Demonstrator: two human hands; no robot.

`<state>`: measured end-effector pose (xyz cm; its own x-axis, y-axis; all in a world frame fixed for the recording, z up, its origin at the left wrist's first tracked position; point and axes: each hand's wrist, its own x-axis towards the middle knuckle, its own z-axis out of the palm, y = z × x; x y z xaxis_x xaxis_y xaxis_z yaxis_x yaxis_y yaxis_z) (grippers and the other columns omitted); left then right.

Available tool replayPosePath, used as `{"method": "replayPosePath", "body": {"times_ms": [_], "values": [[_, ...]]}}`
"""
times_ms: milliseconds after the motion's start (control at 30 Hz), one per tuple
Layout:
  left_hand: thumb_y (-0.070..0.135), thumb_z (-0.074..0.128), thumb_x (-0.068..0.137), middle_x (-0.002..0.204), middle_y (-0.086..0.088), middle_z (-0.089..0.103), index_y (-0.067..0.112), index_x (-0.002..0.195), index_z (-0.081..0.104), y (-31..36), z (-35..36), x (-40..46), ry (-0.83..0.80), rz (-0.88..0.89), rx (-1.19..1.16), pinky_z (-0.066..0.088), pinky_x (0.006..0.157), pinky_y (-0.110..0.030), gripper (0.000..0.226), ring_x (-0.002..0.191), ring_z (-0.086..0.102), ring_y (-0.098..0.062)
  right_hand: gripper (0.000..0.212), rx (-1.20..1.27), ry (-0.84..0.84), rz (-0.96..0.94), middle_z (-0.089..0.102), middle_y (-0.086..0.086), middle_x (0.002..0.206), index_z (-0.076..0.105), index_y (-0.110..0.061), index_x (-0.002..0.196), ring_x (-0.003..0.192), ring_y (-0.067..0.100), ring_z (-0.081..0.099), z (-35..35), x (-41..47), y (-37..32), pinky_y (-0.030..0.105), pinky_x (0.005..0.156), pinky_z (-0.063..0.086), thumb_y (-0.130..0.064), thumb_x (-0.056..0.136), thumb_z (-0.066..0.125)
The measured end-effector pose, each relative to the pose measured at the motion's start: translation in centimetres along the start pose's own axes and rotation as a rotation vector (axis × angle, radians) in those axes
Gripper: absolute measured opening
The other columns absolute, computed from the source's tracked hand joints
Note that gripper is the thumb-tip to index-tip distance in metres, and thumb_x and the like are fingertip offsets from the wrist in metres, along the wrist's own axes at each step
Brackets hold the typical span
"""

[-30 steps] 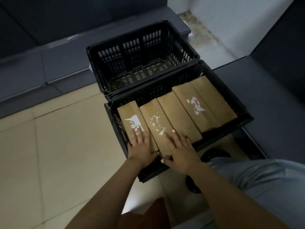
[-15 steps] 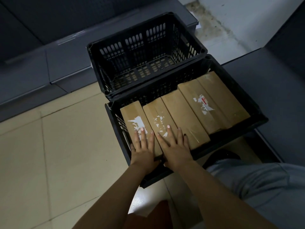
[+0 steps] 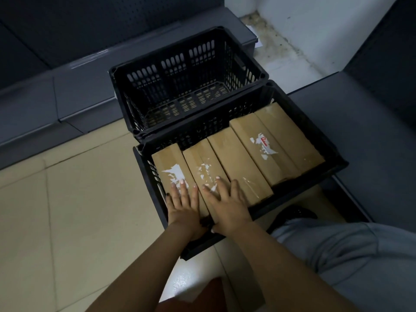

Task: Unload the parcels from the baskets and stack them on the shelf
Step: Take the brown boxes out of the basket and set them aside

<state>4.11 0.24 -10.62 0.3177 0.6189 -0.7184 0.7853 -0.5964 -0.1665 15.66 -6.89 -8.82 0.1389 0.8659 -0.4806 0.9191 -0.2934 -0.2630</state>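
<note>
While both palms lie flat, fingers straight, I see my left hand (image 3: 183,204) on the leftmost brown cardboard parcel (image 3: 173,170) and my right hand (image 3: 227,202) on its neighbour (image 3: 202,163), inside the near black plastic basket (image 3: 335,163); their long axes run away from my fingertips.

Two baskets stand on the floor (image 3: 67,210), touching; the far basket (image 3: 186,86) sits behind the near basket (image 3: 333,154); five parcels (image 3: 238,161) lie side by side in the near basket; the left hand (image 3: 183,206) rests flat on the leftmost parcel (image 3: 167,167), the right hand (image 3: 226,202) beside it on the second parcel (image 3: 202,161); a shelf (image 3: 56,95) runs behind the baskets.
</note>
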Motion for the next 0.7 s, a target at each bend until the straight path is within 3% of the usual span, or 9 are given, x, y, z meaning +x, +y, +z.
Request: {"method": "replayPosePath", "body": {"times_ms": [100,200,367,567,633,700], "values": [[0.079,0.041,0.078,0.133,-0.028,-0.049,0.009,0.129,-0.045,-0.3,0.1,0.0,-0.004,-0.008,0.007,-0.011,0.113,-0.059,0.122,0.125,-0.042,-0.049,0.111,0.102,-0.057,0.031,-0.029,0.001,0.155,-0.004,-0.041,0.149,0.141,0.046,-0.005,0.5,0.3,0.0,0.059,0.108,0.026,-0.038,0.074,0.078],[0.079,0.042,0.077,0.131,-0.026,-0.051,0.011,0.126,-0.047,-0.6,0.0,0.2,-0.014,0.006,-0.011,-0.011,0.113,-0.059,0.122,0.123,-0.044,-0.048,0.110,0.119,-0.092,0.049,-0.039,-0.001,0.150,-0.009,-0.044,0.147,0.141,0.045,-0.011,0.8,0.6,0.0,0.062,0.107,0.027,-0.038,0.077,0.076],[0.076,0.035,0.083,0.133,-0.027,-0.051,0.011,0.132,-0.043,-0.1,0.0,0.4,0.007,0.021,-0.025,-0.013,0.111,-0.060,0.113,0.121,-0.045,-0.049,0.102,0.143,0.008,0.071,-0.036,-0.001,0.152,-0.002,-0.048,0.145,0.135,0.045,0.007,0.4,0.4,-0.5,0.059,0.100,0.031,-0.035,0.078,0.074],[0.070,0.043,0.083,0.148,-0.019,-0.037,0.012,0.142,-0.032,0.0,-0.5,-1.1,0.142,0.122,-0.209,-0.016,0.113,-0.054,0.112,0.132,-0.039,-0.038,0.095,0.214,0.074,0.031,-0.037,-0.004,0.152,0.000,-0.049,0.145,0.139,0.047,0.004,-4.4,-1.7,-0.3,0.060,0.109,0.023,-0.029,0.082,0.069],[0.069,0.048,0.081,0.153,-0.015,-0.031,0.012,0.135,-0.039,-0.2,-1.2,-1.8,0.214,0.191,-0.291,-0.012,0.116,-0.051,0.117,0.139,-0.032,-0.031,0.096,0.238,0.088,0.014,-0.037,-0.007,0.151,-0.002,-0.052,0.145,0.138,0.044,0.007,-5.8,-2.8,0.0,0.057,0.110,0.026,-0.028,0.082,0.068],[0.068,0.055,0.075,0.155,-0.009,-0.029,0.018,0.124,-0.049,-0.3,-2.2,-2.8,0.237,0.297,-0.386,0.003,0.119,-0.049,0.125,0.144,-0.022,-0.026,0.098,0.270,0.126,-0.004,-0.037,-0.011,0.151,-0.004,-0.056,0.144,0.137,0.040,0.010,-7.1,-4.0,0.4,0.055,0.109,0.029,-0.028,0.082,0.068]]}}
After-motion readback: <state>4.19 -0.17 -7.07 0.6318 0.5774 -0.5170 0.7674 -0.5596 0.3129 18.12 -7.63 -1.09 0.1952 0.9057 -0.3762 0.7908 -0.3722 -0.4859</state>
